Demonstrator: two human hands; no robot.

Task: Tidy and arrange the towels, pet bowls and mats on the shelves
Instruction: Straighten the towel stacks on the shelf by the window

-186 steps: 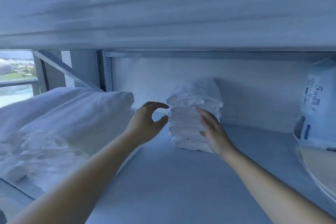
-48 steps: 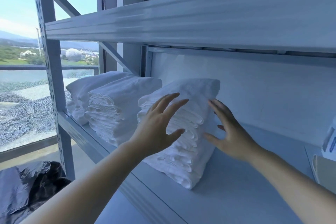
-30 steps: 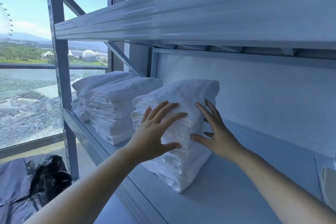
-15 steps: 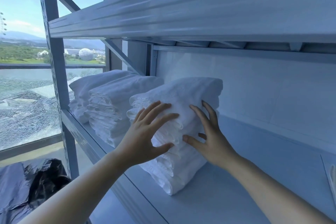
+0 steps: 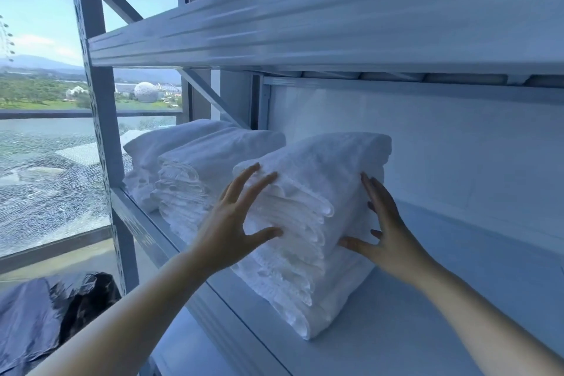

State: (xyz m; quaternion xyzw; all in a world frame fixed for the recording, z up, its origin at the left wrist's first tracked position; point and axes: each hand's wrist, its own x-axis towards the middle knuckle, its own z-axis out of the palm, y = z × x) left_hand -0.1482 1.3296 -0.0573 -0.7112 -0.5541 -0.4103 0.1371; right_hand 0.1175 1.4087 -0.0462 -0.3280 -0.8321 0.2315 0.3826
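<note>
A stack of folded white towels [image 5: 317, 180] stands on the white metal shelf [image 5: 396, 330]. My left hand [image 5: 235, 220] lies flat against the stack's front folds with the fingers spread. My right hand [image 5: 387, 232] presses flat on the stack's right side, thumb low near the shelf. Neither hand grips anything. To the left stand two more towel stacks, a middle one [image 5: 201, 174] and a far-left one [image 5: 158, 156], close beside each other.
The upper shelf beam [image 5: 305, 24] hangs just above the towels. A perforated upright post [image 5: 100, 131] marks the shelf's left end, with a window behind it. A black plastic bag [image 5: 45, 308] lies on the floor at lower left. The shelf surface stretches on to the right.
Both hands have stayed on the right-hand stack and nudged it slightly left, closer to the middle stack. The view has shifted a little.
</note>
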